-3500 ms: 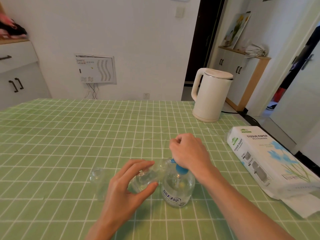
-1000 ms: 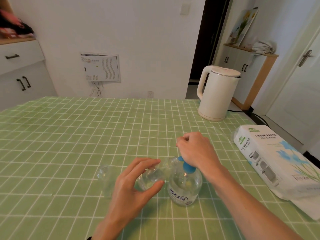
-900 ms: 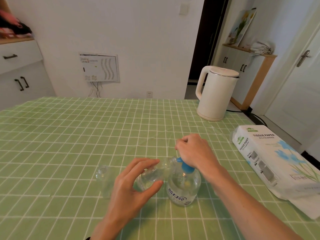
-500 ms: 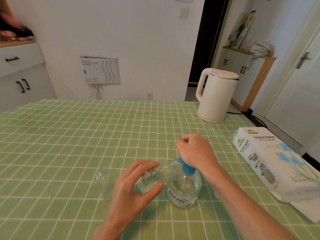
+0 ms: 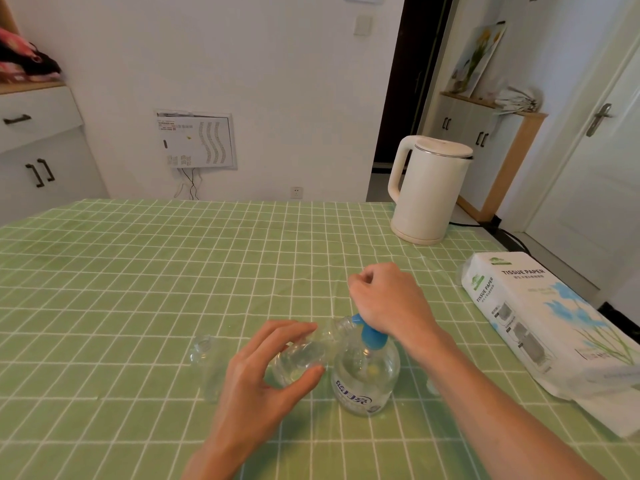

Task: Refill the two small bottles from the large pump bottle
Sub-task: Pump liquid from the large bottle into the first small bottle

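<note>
- Leaning toward the blue pump [image 5: 372, 336], a small bottle [image 5: 300, 356] is gripped by the left hand [image 5: 256, 389].
- The pump is pressed by the clenched right hand [image 5: 391, 299].

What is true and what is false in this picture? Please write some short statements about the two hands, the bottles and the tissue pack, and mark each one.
1. The left hand holds a small bottle tilted, its mouth toward the top of the large pump bottle. True.
2. The second small bottle stands upright to the left of the left hand, and neither hand touches it. True.
3. The right hand holds the second small bottle. False: it grips the top of the large pump bottle.
4. The tissue pack lies to the left of the large pump bottle. False: it lies to its right, near the table edge.
</note>
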Motion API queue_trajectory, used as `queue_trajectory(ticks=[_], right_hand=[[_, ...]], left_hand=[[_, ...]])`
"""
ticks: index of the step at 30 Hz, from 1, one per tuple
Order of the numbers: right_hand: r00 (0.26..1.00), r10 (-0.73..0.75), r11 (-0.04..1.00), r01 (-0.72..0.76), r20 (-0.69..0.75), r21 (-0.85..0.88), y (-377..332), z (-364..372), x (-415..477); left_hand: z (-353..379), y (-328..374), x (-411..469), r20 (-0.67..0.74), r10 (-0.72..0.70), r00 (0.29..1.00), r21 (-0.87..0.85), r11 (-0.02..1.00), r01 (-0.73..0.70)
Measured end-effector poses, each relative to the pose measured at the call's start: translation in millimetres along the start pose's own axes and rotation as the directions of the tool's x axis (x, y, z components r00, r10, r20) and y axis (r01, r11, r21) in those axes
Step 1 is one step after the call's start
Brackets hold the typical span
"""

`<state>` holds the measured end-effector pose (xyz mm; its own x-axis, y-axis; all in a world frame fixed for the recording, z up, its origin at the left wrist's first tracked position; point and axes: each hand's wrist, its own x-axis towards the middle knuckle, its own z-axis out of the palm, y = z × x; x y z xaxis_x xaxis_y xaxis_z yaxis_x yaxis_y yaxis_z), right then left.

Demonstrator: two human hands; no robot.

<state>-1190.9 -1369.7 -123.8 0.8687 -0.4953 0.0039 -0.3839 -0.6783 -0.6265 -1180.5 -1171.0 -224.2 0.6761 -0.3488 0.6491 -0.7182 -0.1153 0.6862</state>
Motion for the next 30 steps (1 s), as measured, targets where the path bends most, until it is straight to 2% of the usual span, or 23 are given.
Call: queue_trajectory(ticks=[4,9,19,22,30], right_hand=[[0.999,0.028,0.997,-0.030,0.030,0.076,2.3,2.8,0.1],[0.996,0.061,0.996,-0.065,0.071,0.057,5.4,6.2,-0.3],[1.000,0.011,1.000,-0.010,-0.005,0.016,-0.8,0.6,-1.8],[0.999,0.035,0.997,-0.036,0.018,0.065,0.9,2.9,-0.5],[0.998,0.056,0.998,-0.057,0.034,0.031,3.3,5.7,-0.8]], left_hand=[[0.4,-0.2,0.1,0.000,0.002,1.000,-0.008,1.000,-0.002],[0.6,0.4,-0.3,0.008,0.003,1.000,-0.013,1.000,-0.003],[-0.7,0.5,-0.1,0.001,-0.003,1.000,-0.016,1.000,0.004],[-0.2,-0.3,-0.2,0.004,-0.007,1.000,-0.021,1.000,0.007],[0.5,0.1,-0.7,0.007,-0.007,1.000,-0.018,1.000,0.007]])
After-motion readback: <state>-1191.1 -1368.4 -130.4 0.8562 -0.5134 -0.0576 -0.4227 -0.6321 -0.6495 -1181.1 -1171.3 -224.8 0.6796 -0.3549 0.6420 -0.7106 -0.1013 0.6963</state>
